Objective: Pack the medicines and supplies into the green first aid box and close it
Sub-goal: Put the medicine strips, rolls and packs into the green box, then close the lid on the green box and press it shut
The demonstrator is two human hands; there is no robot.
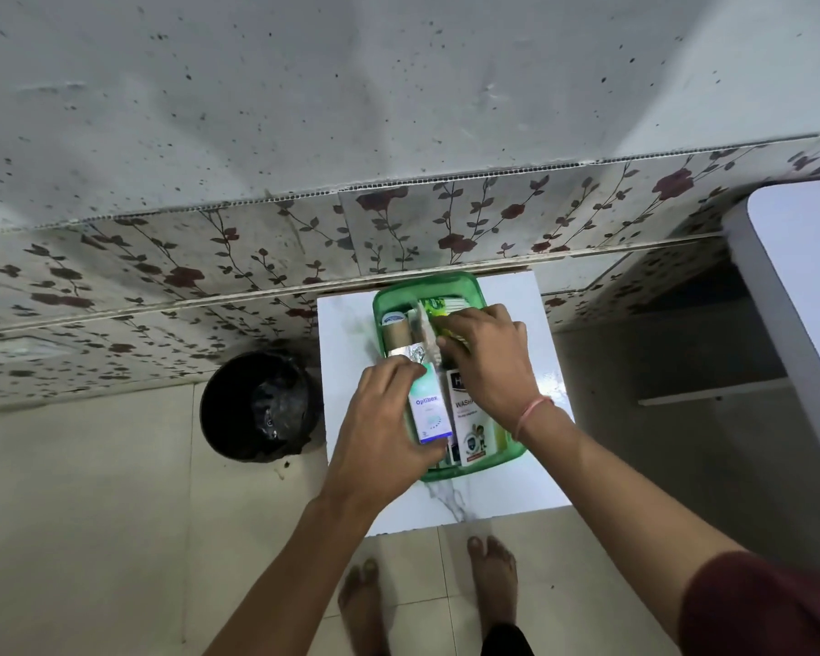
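The green first aid box (465,282) lies open on a small white table (531,485). Inside it are a brown tape roll (395,334), a small white jar (394,318), a foil strip (410,353), green sachets (439,306) and a white box with dark lettering (467,430). My left hand (375,428) grips a white and teal Optibex carton (428,411) at the box's left side. My right hand (488,357) reaches into the middle of the box, fingers pinched on a pale packet (426,329) beside the sachets. No lid is visible.
A black bin (256,404) with a dark liner stands on the floor left of the table. A floral tiled wall runs behind. A white furniture edge (786,295) rises at the right. My bare feet stand just before the table.
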